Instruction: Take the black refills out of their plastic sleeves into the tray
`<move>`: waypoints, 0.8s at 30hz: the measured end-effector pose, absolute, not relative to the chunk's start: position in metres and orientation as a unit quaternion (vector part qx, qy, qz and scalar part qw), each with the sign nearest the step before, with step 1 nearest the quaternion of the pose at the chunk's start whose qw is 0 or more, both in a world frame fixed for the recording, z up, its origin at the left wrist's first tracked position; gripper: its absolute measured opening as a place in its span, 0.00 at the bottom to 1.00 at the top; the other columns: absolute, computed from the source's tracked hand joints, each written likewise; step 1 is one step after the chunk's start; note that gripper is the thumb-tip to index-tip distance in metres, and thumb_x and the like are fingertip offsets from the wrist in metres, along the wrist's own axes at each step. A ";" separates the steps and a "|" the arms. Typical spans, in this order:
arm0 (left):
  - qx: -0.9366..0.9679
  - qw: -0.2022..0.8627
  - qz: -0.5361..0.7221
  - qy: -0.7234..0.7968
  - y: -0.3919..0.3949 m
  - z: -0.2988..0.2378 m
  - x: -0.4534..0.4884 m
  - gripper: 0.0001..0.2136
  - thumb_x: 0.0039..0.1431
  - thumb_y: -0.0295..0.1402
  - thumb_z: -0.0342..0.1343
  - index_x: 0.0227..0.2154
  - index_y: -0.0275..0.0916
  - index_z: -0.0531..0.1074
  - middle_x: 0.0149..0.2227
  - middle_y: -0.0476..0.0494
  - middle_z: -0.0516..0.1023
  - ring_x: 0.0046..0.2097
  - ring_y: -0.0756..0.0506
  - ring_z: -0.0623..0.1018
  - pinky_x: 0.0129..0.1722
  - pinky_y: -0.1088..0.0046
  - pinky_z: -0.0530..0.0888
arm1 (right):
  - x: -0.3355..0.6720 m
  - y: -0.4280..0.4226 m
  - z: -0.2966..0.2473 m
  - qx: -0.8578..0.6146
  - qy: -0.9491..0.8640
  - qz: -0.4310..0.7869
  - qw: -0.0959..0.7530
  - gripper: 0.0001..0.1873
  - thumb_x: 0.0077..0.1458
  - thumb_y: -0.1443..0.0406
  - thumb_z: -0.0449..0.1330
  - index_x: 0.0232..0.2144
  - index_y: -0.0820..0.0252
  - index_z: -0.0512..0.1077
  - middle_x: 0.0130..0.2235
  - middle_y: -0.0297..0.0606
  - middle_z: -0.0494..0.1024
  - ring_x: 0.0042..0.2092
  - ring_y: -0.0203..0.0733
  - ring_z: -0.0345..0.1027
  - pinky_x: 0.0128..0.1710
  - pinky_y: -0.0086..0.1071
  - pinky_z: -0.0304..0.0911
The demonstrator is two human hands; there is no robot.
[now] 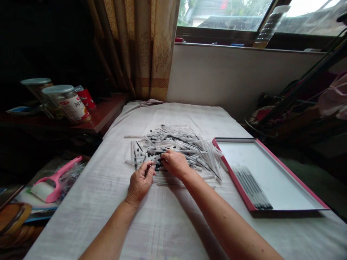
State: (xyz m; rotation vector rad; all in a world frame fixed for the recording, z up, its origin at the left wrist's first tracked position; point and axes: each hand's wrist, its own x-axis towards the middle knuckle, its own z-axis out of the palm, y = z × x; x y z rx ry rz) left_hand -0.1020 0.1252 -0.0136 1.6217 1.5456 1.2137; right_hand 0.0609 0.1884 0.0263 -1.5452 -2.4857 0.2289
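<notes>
hands (175, 163) at slim translucent tubes (195, 142), plaid cloth (159, 231)

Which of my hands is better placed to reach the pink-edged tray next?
Probably your right hand: it's nearer the tray, which lies to the right of the pen parts. Your left hand is farther away.

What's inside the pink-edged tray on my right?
A row of translucent pens with dark near ends lies along the left side of the pink-edged tray. Its white floor shows elsewhere; whatever is under the row is covered.
</notes>
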 end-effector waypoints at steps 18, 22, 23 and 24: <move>0.833 0.101 0.342 0.423 0.106 -0.006 -0.086 0.13 0.65 0.35 0.51 0.46 0.41 0.77 0.40 0.44 0.83 0.38 0.46 0.83 0.39 0.74 0.78 | 0.131 0.115 0.003 -0.513 -0.721 0.240 0.400 0.02 0.52 0.67 0.61 0.29 0.56 0.74 0.27 0.33 0.79 0.28 0.36 0.70 0.30 0.28 0.63; 0.846 0.080 0.324 0.416 0.105 -0.005 -0.086 0.13 0.66 0.34 0.51 0.47 0.41 0.77 0.40 0.44 0.83 0.38 0.46 0.83 0.39 0.74 0.77 | 0.132 0.115 0.003 -0.484 -0.738 0.226 0.412 0.03 0.53 0.69 0.60 0.30 0.57 0.74 0.28 0.34 0.78 0.28 0.35 0.69 0.31 0.27 0.63; 0.849 0.075 0.320 0.415 0.105 -0.004 -0.086 0.13 0.66 0.34 0.51 0.47 0.40 0.76 0.40 0.44 0.83 0.38 0.46 0.83 0.39 0.74 0.77 | 0.132 0.114 0.004 -0.478 -0.742 0.226 0.413 0.03 0.53 0.69 0.60 0.31 0.57 0.74 0.28 0.34 0.78 0.29 0.36 0.69 0.31 0.28 0.63; 0.851 0.071 0.315 0.414 0.105 -0.004 -0.086 0.13 0.66 0.34 0.51 0.47 0.40 0.76 0.40 0.44 0.83 0.38 0.46 0.83 0.38 0.73 0.77 | 0.133 0.114 0.004 -0.472 -0.745 0.227 0.413 0.03 0.53 0.69 0.60 0.31 0.57 0.74 0.29 0.34 0.77 0.29 0.36 0.69 0.31 0.28 0.63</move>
